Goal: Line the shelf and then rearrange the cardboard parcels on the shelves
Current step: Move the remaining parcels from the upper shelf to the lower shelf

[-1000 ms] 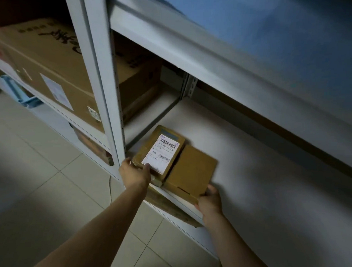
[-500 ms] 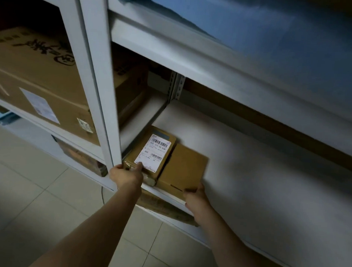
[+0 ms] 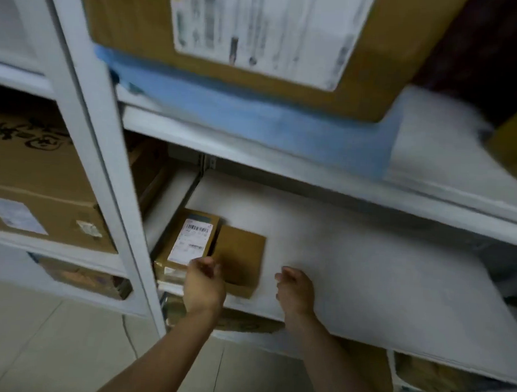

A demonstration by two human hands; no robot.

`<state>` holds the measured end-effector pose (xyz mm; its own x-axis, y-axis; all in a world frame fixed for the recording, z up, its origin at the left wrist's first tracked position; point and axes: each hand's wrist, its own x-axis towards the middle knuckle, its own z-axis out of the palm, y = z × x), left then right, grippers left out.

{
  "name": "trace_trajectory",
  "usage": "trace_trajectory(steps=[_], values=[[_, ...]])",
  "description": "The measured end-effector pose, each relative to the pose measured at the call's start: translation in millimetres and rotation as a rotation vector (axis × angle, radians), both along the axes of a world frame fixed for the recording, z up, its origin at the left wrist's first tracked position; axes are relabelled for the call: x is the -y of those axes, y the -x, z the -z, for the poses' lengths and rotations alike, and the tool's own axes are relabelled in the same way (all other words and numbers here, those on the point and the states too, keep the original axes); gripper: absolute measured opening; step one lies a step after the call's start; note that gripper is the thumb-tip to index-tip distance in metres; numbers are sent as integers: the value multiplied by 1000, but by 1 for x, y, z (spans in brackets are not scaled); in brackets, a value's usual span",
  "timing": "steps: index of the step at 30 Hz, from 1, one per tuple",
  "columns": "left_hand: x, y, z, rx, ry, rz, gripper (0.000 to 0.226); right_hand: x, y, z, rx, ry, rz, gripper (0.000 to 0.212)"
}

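Just right of the white metal post (image 3: 115, 189), two flat rectangular cardboard parcels lay side by side on the smooth white liner (image 3: 366, 274): the labelled parcel (image 3: 190, 240) nearest the post, the plain parcel (image 3: 243, 254) beyond it. The left hand (image 3: 204, 285) hovered loosely curled at their near edges (contact unclear). Farther from the post, the right hand (image 3: 294, 292) was relaxed and empty.

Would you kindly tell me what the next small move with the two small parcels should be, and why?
Probably push the plain parcel and labelled parcel deeper onto the white liner: both sit at its front edge, the right hand hovers free beside them, and bare liner lies behind.
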<state>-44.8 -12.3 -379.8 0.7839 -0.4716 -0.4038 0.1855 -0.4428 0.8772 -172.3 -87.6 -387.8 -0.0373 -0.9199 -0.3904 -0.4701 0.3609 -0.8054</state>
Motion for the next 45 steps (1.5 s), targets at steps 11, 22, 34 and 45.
trace_trajectory(steps=[11,22,34,45], values=[[31,182,-253,650,408,1019,32,-5,157,-243,131,773,708,26],[112,308,-404,605,651,711,55,47,312,-399,59,1282,684,26],[221,341,-402,28,333,685,83,104,340,-462,-783,1200,264,50],[199,358,-440,-137,492,585,98,108,341,-462,-654,1442,243,11]])
